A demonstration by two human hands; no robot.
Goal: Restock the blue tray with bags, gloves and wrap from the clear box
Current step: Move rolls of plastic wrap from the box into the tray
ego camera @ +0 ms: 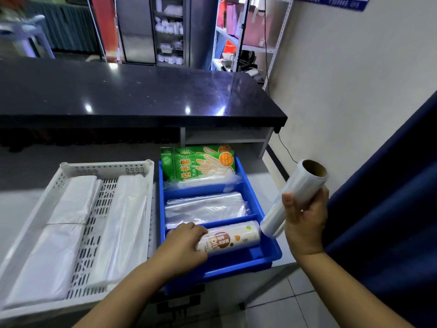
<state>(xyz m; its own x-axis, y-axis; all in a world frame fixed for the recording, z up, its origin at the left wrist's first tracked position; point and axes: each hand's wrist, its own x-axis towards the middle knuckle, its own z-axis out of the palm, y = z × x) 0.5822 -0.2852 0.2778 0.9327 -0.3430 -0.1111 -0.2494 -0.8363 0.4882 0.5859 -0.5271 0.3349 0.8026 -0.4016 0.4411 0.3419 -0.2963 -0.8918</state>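
Fingers of the right hand (pixel 305 216) wrap a clear cling-film roll (pixel 295 197), held tilted beside the blue tray (pixel 269 256). Left hand (pixel 186 242) clasps a labelled wrap roll (pixel 233 237) in the nearest compartment, probably shifting it to make room.

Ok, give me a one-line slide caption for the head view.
Left hand seats a labelled roll in the blue tray; right hand holds a clear wrap roll.

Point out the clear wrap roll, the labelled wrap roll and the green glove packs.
clear wrap roll (pixel 298 192): head view, mid-body.
labelled wrap roll (pixel 233 237): head view, printed label.
green glove packs (pixel 201 165): head view, front pack's face.
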